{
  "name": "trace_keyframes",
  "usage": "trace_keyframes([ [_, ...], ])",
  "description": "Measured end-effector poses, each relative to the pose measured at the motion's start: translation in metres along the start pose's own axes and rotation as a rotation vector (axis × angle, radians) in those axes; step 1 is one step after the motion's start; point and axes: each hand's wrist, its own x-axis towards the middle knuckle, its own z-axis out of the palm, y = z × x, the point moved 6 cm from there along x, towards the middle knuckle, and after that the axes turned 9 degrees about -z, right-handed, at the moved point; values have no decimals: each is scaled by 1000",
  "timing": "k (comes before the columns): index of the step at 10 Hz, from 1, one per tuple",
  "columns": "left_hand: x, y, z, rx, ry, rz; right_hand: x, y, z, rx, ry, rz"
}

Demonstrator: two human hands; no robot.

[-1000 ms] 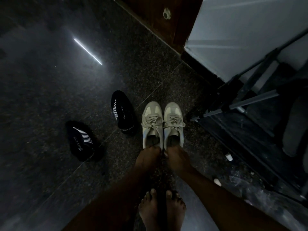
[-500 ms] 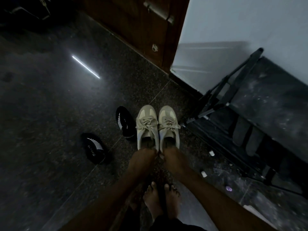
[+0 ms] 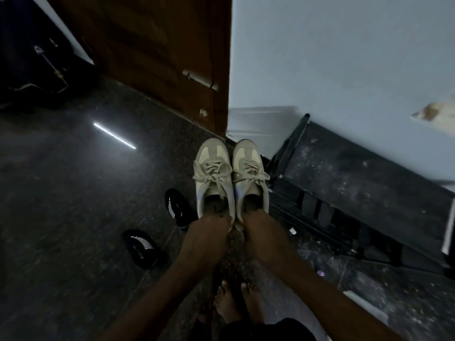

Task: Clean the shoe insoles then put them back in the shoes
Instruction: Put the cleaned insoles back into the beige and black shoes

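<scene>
Two beige lace-up shoes hang side by side in the air, toes pointing away from me. My left hand (image 3: 208, 232) grips the heel of the left shoe (image 3: 213, 178). My right hand (image 3: 262, 228) grips the heel of the right shoe (image 3: 250, 175). Fingers of both hands reach into the shoe openings and are partly hidden there. I cannot make out the insoles inside the dark openings. My bare feet (image 3: 236, 303) stand on the floor below.
Two black slippers with white stripes lie on the dark stone floor, one (image 3: 177, 207) near the shoes and one (image 3: 141, 247) further left. A black dusty rack (image 3: 357, 193) stands at the right against the pale wall. A brown wooden door (image 3: 160, 57) is ahead.
Both hands have lifted the pair of shoes off the floor and up. My view has tilted upward, showing more of the door and wall.
</scene>
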Motion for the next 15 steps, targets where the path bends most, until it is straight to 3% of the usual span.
trace_keyframes([
  [1,4,18,-4,-84,-44,64,-20,7,-33,32,200,-70],
  [3,29,104,-31,10,-62,137,-68,67,-70,39,134,143],
  [5,54,212,-19,2,-36,256,-130,145,-105,65,282,276],
  [6,61,272,-3,89,-20,337,-162,193,-110,42,304,339],
  [7,72,320,24,-10,-106,394,-191,239,-112,48,312,408],
  [9,84,403,66,13,-155,524,-235,322,-99,87,314,535],
  [12,105,468,123,13,-135,545,-260,403,-77,86,314,588],
  [15,111,478,137,22,-82,532,-257,422,-73,66,273,561],
])
